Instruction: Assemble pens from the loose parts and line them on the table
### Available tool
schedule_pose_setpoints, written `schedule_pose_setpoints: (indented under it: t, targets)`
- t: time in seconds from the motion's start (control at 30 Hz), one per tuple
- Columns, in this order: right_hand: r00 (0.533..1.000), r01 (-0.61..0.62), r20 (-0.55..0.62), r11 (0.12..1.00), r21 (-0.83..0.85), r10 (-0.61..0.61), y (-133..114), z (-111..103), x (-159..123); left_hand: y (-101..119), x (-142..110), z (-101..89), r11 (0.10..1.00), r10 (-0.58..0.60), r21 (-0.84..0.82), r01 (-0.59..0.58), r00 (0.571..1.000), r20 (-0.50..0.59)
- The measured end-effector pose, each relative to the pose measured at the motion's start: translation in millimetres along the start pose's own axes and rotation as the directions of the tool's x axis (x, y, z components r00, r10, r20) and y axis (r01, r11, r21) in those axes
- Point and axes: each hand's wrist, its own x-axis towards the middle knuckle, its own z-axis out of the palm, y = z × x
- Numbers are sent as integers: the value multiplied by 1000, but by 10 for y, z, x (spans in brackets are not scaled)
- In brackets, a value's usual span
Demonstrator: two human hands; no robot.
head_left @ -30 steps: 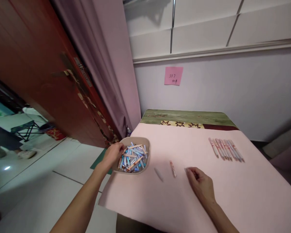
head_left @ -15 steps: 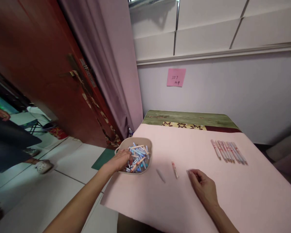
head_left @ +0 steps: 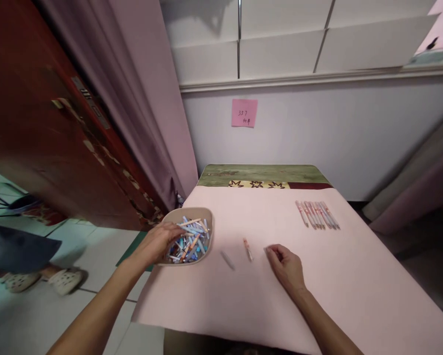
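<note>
My left hand [head_left: 163, 239] is at the left side of a beige basket [head_left: 211, 217], its bent fingers over the pens inside. The fingers are closed together, and their tips are partly hidden, so what they hold cannot be made out. Blue, white and orange pens [head_left: 194, 241] lie jumbled in the basket. My right hand [head_left: 286, 266] rests on the pink tabletop with curled fingers; a small pale tip shows at the thumb, too small to name. Between basket and right hand lie a grey pen [head_left: 227, 260] and a shorter pen with a red-patterned end [head_left: 248, 249].
A row of several pink and clear pens [head_left: 316, 215] lies at the right of the pink-covered table [head_left: 266, 305]. Behind it are the wall and a pink note [head_left: 244, 113]. A red door [head_left: 40, 138] stands left, with another person's legs and clogs [head_left: 64, 282] below.
The view has turned right, shifting everything leftward. My left hand has risen a little and drawn back toward the basket's left rim. My right hand stays in place on the table.
</note>
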Motion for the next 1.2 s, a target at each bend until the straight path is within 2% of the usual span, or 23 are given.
schedule_pose_setpoints:
  t: [0.07, 0.13, 0.2, 0.23, 0.27, 0.33, 0.37, 0.43, 0.47, 0.53, 0.63, 0.7, 0.77, 0.83, 0.9, 0.93, 0.97, 1.03, 1.1, 1.2]
  targets:
    - [1000, 2, 1, 1000, -5, -2, 1, 5, 0, 129, -18, -127, 994, -2, -106, -14, 990, -143]
    - [1000, 3, 4, 1000, -15, -3, 5, 10, 3, 359, -68, -252, 963, -102, -269, 10, 938, -332]
    - [1000, 0, 8, 1000, -31, 1, 16, 11, 8, 662, -150, -314, 879, -257, -476, 31, 872, -417]
    - [1000, -2, 8, 999, -39, 3, 22, 9, 10, 824, -198, -303, 794, -334, -607, 22, 850, -406]
    - [1000, -5, 5, 999, -47, 5, 24, 6, 11, 980, -247, -258, 677, -399, -736, 0, 840, -367]
    - [1000, 7, -12, 998, -61, -8, 3, 5, 4, 1249, -339, -69, 413, -511, -910, 30, 835, -204]
    - [999, 33, -16, 997, -69, -35, -27, 14, -7, 1352, -377, 61, 254, -559, -965, 66, 824, -91]
    - [992, 130, 21, 987, -98, -128, -140, 68, -45, 1493, -430, 337, -74, -578, -983, 169, 796, 180]
    - [980, 193, 65, 974, -119, -186, -220, 119, -71, 1533, -444, 458, -191, -570, -963, 191, 777, 268]
    - [944, 300, 196, 937, -177, -265, -408, 274, -129, 1570, -445, 617, -327, -543, -926, 189, 764, 348]
    - [906, 369, 342, 861, -349, -249, -661, 566, -194, 1565, -417, 625, -372, -549, -920, 126, 769, 327]
    - [901, 378, 377, 819, -431, -216, -752, 708, -210, 1554, -412, 540, -351, -597, -934, 67, 752, 278]
    - [909, 357, 364, 828, -433, -202, -772, 748, -209, 1553, -431, 457, -327, -638, -944, 33, 730, 246]
    - [935, 279, 304, 907, -315, -182, -750, 673, -207, 1571, -464, 420, -309, -654, -950, 32, 718, 237]
    - [961, 124, 254, 991, -43, -109, -726, 515, -216, 1610, -487, 435, -286, -648, -956, 63, 722, 241]
    - [965, 21, 257, 991, 133, -55, -724, 421, -226, 1638, -488, 457, -270, -633, -959, 89, 734, 247]
    - [959, -88, 283, 949, 304, -1, -731, 326, -239, 1670, -480, 485, -252, -609, -960, 121, 751, 254]
    - [928, -283, 363, 782, 555, 79, -762, 159, -272, 1739, -440, 546, -220, -544, -958, 182, 792, 276]
    - [891, -419, 436, 604, 678, 128, -790, 44, -305, 1797, -387, 595, -193, -491, -957, 216, 823, 285]
    - [850, -523, 497, 398, 753, 177, -779, -28, -336, 1843, -329, 635, -169, -475, -959, 227, 834, 281]
